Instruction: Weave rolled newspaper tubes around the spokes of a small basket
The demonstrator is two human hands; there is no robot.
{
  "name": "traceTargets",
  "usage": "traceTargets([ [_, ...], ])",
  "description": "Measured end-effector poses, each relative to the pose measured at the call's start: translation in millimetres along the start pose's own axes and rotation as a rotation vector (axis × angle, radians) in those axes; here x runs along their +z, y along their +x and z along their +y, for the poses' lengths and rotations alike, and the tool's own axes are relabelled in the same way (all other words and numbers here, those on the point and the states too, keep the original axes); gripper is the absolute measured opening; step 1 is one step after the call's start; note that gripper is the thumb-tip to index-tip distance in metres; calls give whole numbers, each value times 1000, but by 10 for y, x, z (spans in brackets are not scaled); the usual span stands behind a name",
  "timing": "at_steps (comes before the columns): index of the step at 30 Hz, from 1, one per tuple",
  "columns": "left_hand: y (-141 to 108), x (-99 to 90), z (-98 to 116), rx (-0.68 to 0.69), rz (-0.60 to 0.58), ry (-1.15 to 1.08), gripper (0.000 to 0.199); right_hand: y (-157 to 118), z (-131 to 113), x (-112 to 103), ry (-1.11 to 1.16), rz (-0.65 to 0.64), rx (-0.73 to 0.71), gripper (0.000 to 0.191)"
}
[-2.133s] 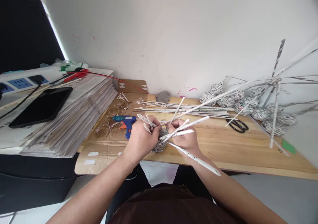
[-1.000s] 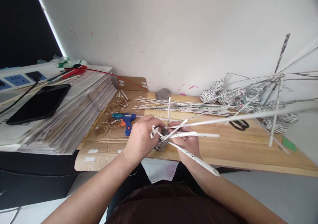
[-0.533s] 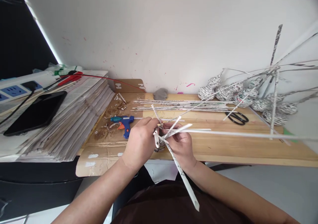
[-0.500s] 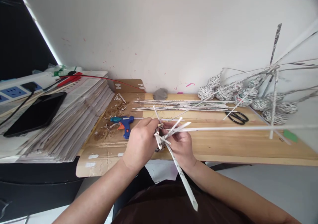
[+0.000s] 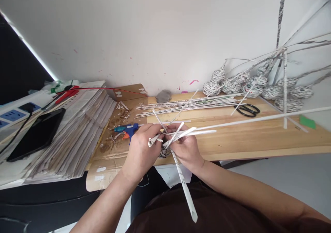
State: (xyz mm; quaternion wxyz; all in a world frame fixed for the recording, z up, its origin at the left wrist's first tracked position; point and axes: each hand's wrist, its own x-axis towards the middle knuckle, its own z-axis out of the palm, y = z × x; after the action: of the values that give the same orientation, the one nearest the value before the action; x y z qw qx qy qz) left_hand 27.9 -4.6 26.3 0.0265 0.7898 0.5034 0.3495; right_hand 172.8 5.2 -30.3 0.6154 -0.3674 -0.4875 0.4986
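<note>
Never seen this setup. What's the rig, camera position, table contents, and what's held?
No machine: one person's bare hands, seen by a head-worn camera looking forward and down. The left hand and right hand hold a small woven paper piece with paper tubes fanning out; which tubes each pinches is unclear. On the wooden table lie a bundle of thin paper rods, black scissors, a grey lump and, on cardboard, a blue glue gun. Woven paper bulbs sit near the wall. At left, a stack of paper bears a phone and a power strip.
</note>
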Motion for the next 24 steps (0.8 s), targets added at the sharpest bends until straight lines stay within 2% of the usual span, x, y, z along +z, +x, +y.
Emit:
traceTargets([
  [5,2,-2,11,24,-2,-14,12,28,18,18,48,17,41,39],
  [8,15,3,20,14,-20,-22,10,28,7,34,59,13,47,38],
  [13,25,39,21,-29,31,-23,11,-8,-63,23,76,-3,79,32],
  [17,9,42,-1,-38,63,-15,9,-18,-66,-68,204,-127,101,17],
  [20,4,33,-7,-30,64,-11,9,30,-19,-141,263,-182,42,20],
  [24,16,23,5,-30,49,2,10,104,51,-197,182,-260,-16,23],
])
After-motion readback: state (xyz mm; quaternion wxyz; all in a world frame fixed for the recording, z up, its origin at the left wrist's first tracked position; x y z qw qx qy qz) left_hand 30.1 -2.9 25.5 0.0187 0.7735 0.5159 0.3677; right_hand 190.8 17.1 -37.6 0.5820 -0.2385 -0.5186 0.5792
